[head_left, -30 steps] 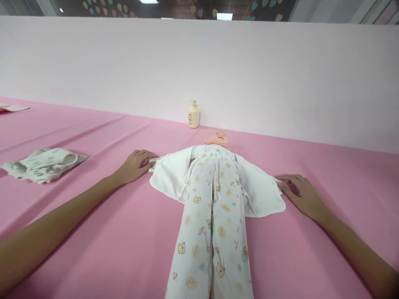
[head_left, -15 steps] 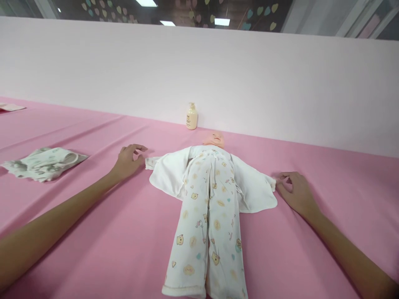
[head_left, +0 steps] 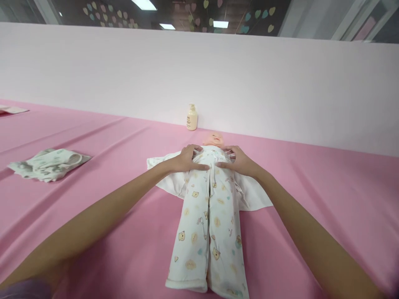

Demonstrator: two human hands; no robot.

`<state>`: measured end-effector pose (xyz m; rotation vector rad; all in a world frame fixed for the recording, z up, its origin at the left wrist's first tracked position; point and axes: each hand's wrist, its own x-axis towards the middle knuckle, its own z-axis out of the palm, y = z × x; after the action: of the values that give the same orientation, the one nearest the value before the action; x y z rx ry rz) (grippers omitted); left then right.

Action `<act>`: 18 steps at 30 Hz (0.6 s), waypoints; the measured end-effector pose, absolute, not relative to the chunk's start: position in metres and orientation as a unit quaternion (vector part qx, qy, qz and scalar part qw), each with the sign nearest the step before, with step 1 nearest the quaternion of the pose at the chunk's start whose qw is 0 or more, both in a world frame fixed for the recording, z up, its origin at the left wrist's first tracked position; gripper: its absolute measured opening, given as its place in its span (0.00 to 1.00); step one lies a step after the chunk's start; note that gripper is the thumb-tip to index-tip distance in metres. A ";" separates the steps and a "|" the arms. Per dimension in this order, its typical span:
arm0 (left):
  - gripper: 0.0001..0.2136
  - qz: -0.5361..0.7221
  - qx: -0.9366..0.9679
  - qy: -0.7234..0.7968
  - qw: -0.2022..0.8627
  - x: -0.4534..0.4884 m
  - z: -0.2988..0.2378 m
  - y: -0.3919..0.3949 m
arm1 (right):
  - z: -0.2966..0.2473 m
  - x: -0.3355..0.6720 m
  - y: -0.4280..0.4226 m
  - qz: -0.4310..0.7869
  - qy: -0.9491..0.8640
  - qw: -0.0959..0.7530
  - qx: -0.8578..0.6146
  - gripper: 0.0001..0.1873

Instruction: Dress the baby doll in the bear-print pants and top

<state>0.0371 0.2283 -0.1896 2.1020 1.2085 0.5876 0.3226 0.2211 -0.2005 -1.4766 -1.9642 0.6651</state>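
A baby doll lies on its back, its head [head_left: 214,139] at the far end. White trousers [head_left: 215,232] with a small bear print cover its front from chest to the near end; beneath them a white top [head_left: 254,193] has its sleeves spread sideways. My left hand [head_left: 187,159] rests on the upper left edge of the trousers, thumb stretched inward and fingers apart. Opposite it, my right hand [head_left: 239,161] touches the upper right edge in the same spread pose. Both thumbs point toward each other over the trousers' upper part.
A cream pump bottle [head_left: 192,118] stands by the white wall [head_left: 280,91] behind the doll's head. To the left, a folded white-green garment [head_left: 50,164] lies on the pink surface [head_left: 124,249]. A flat pale item [head_left: 12,109] is at the far left edge.
Both hands have moved inward from the sleeve ends to the upper part of the trousers. The doll and the clothes lie nearly as before.
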 end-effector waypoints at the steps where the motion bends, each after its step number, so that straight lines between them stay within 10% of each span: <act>1: 0.49 0.220 0.797 0.466 0.315 0.037 -0.190 0.230 | -0.203 0.325 0.225 0.256 -0.729 0.296 -0.561 0.50; 9: 0.37 0.165 0.797 0.477 0.331 0.034 -0.186 0.232 | -0.193 0.327 0.221 0.294 -0.759 0.213 -0.540 0.32; 18: 0.31 0.134 0.848 0.438 0.265 0.025 -0.182 0.228 | -0.176 0.330 0.196 0.263 -0.787 0.146 -0.539 0.38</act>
<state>0.0247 0.2278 -0.1816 2.2920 1.1834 0.3629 0.3304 0.1957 -0.1760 -1.5513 -2.2657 0.7559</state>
